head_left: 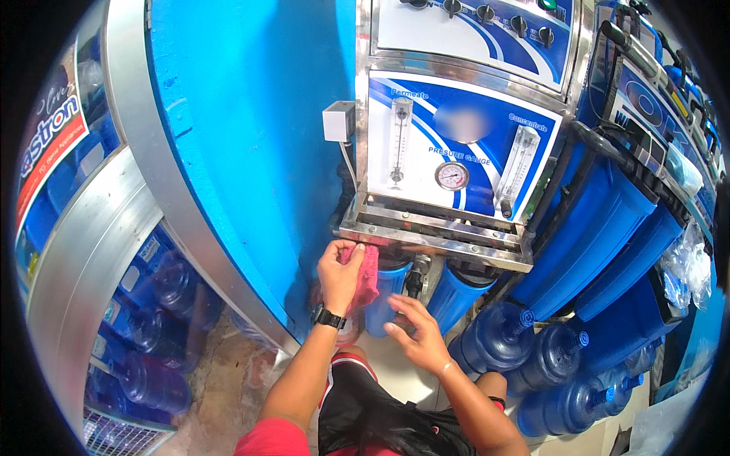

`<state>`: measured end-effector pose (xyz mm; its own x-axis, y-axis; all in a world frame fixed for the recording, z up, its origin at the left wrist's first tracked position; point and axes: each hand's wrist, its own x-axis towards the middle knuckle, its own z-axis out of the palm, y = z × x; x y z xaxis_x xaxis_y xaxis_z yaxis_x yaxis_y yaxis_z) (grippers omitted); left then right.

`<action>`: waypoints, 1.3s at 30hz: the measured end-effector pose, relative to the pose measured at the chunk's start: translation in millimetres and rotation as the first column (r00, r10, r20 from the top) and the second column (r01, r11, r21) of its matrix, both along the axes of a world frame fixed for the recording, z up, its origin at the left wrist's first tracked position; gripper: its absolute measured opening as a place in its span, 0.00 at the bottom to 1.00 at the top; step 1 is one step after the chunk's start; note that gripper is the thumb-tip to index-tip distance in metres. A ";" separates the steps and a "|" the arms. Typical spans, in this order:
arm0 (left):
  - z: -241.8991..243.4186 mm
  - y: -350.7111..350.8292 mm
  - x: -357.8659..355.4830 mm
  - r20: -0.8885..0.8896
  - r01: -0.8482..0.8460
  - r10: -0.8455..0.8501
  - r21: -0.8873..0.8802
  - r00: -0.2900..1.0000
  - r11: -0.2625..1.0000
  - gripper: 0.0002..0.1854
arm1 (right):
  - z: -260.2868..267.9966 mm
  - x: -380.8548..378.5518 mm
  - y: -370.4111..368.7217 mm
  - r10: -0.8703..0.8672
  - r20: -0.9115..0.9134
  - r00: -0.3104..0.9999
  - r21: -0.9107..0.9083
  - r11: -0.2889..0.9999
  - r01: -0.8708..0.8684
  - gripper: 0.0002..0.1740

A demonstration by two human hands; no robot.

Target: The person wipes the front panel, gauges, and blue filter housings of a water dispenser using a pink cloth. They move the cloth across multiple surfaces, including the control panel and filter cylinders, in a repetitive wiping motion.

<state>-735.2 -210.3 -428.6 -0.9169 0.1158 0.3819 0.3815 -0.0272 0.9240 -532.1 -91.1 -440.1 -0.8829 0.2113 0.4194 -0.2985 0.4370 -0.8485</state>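
Below the lower left corner of the stainless steel frame (pixel 433 242), my left hand (pixel 340 273) pinches a pink cloth (pixel 368 279). The cloth hangs down in front of a blue filter housing (pixel 393 279). My right hand (pixel 419 330) holds nothing, its fingers apart, just below and right of the cloth. A second blue filter housing (pixel 456 296) hangs to the right, with a dark pipe fitting (pixel 420 271) between the two. Above the frame is a blue and white panel (pixel 422 188) with a round pressure gauge (pixel 452 175) and two clear flow meters (pixel 401 142).
A bright blue wall panel (pixel 245 114) and a metal-framed glass door (pixel 137 85) are on my left. Several blue water bottles (pixel 496 336) lie on the tiled floor at right, near large blue filter housings (pixel 593 228). A grey box (pixel 339 121) with a cable juts beside the panel.
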 end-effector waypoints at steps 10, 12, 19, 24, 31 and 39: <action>-5.5 5.2 -24.4 0.371 0.244 -0.407 0.414 0.835 0.877 0.09 | -113.4 77.7 35.2 -0.249 0.248 0.936 -0.366 0.871 0.328 0.12; -9.7 9.5 -17.0 0.323 0.238 -0.415 0.467 0.851 0.851 0.10 | -124.0 82.8 32.7 -0.250 0.290 0.924 -0.399 0.846 0.354 0.11; -72.0 54.7 35.8 -0.097 -0.412 0.436 0.198 0.895 0.890 0.19 | -153.7 87.3 14.4 -0.228 0.298 0.927 -0.522 0.774 0.358 0.10; -69.9 60.0 19.1 0.020 -0.470 0.509 0.415 0.861 0.779 0.18 | -173.4 133.7 28.7 -0.286 0.373 0.883 -0.432 0.788 0.438 0.10; -63.3 83.8 41.1 -0.418 -0.456 0.506 0.221 0.754 0.862 0.32 | -190.9 180.6 52.7 -0.389 0.466 0.795 -0.424 0.690 0.586 0.09; -91.3 59.0 57.8 -0.851 -0.140 -0.102 -0.201 0.514 0.970 0.25 | -181.9 121.4 26.1 -0.295 0.335 0.895 -0.491 0.756 0.433 0.08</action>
<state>-677.4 -151.3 -519.8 -0.1647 0.2911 0.9424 0.9818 0.1399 0.1283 -410.6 -65.0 -622.0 -0.7442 0.6651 -0.0622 0.0144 -0.0772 -0.9969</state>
